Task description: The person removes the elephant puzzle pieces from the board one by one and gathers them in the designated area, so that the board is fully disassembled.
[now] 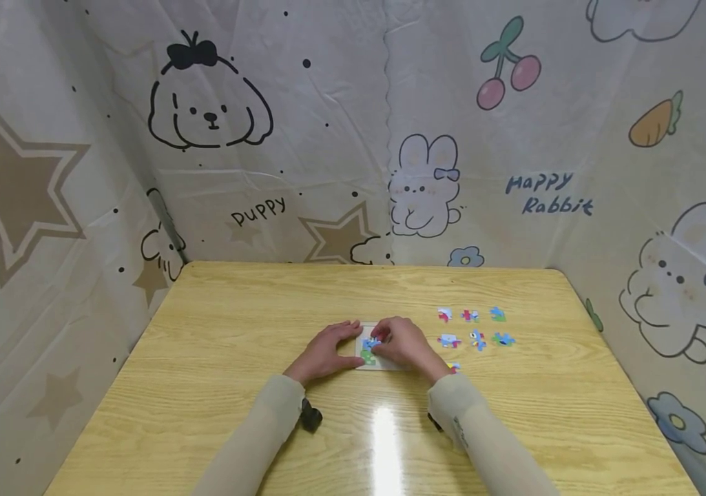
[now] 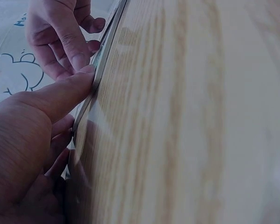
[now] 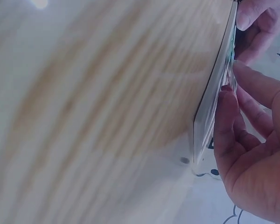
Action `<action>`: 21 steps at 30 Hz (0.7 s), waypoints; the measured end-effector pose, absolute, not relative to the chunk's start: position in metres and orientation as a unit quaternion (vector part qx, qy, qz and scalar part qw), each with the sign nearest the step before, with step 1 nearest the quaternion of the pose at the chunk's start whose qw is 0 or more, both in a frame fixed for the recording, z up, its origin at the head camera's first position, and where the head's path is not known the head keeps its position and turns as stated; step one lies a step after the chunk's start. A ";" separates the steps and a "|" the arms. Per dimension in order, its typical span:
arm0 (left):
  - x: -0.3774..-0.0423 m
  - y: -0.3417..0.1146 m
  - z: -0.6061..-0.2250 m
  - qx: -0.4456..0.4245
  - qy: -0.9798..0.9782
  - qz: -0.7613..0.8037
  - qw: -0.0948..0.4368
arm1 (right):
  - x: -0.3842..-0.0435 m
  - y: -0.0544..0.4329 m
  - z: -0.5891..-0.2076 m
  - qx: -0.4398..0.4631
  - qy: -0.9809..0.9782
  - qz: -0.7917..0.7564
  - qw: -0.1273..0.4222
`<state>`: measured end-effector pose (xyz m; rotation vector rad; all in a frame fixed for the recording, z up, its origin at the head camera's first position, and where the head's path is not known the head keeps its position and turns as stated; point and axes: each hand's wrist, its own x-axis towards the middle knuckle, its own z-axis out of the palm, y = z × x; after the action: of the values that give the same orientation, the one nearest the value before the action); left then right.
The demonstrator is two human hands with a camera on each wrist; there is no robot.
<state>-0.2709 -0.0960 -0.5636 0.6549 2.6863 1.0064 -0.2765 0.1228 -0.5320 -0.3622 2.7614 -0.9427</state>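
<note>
A small pale puzzle board (image 1: 383,367) lies in front of me in the head view, with blue and green pieces (image 1: 368,356) set in its left part. My left hand (image 1: 326,353) rests along the board's left side, thumb near the front and fingers toward the far corner. Over the middle of the board, my right hand (image 1: 406,344) pinches a puzzle piece, mostly hidden by the fingers. In the right wrist view, the right fingertips (image 3: 226,93) are right at the board's surface (image 3: 203,121). The left thumb (image 2: 77,84) touches the board's edge in the left wrist view.
Several loose puzzle pieces (image 1: 478,339) lie in rows to the right of the board, one partly covered by the right wrist (image 1: 454,367). The wooden table (image 1: 235,303) meets a cartoon-printed curtain (image 1: 328,158) at the back and sides.
</note>
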 end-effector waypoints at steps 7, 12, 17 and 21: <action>-0.272 -0.097 -0.565 0.224 0.908 0.340 0.099 | -0.276 0.127 -0.528 -0.118 0.933 -0.327 0.094; -0.272 -0.098 -0.565 0.225 0.908 0.338 0.099 | -0.277 0.131 -0.526 -0.121 0.932 -0.330 0.086; -0.271 -0.099 -0.566 0.229 0.908 0.339 0.093 | -0.275 0.137 -0.525 -0.125 0.934 -0.326 0.075; -0.271 -0.098 -0.567 0.227 0.907 0.341 0.094 | -0.274 0.144 -0.523 -0.128 0.934 -0.327 0.067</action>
<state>-0.2713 -0.0979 -0.5672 0.6741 2.6905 1.0128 -0.2743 0.1444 -0.5234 -0.3858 2.8155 -0.9844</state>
